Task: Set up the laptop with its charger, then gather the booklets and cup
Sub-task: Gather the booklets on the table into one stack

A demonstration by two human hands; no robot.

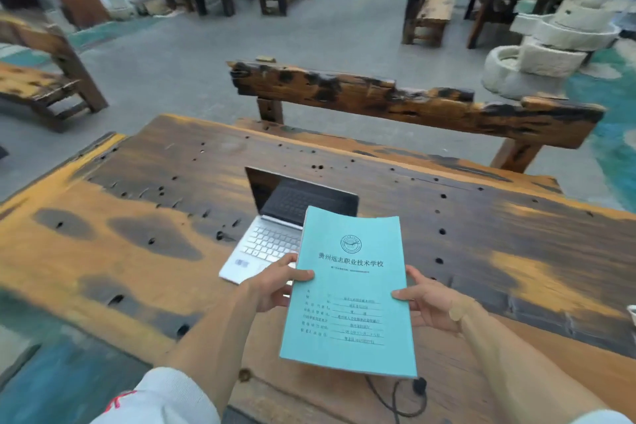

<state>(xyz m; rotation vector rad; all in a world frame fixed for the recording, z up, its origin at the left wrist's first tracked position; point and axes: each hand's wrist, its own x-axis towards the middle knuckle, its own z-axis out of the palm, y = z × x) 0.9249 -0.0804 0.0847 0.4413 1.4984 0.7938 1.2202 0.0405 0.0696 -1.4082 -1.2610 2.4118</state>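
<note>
**Booklets in both hands above the open laptop**

A stack of thin teal paper booklets with printed black text on the cover (347, 289) is held up off the scarred, hole-pitted wooden slab table (137, 251), tilted toward the camera. Its long axis runs from about 12 o'clock at the top edge to 6 o'clock at the bottom edge, leaning slightly to the right. The left hand (275, 286) pinches the left edge at 9 o'clock of the stack, thumb on the cover. The right hand (426, 299) grips the right edge at 3 o'clock, thumb also on top. Both are closed on the booklets, at much the same height.

The slim silver laptop with a dark screen (275, 231) stands open on the table, at 11 o'clock from the booklets and partly hidden behind them. A thin black charger cable with a small plug (409, 392) loops on the table at 6 o'clock, just under the stack's bottom edge; whether it reaches the laptop cannot be told. A white rim at the far right edge (632, 313), at 3 o'clock, may be the cup. If so, the right hand is nearer to it, and the reach would go sideways across the stack's long axis
</note>
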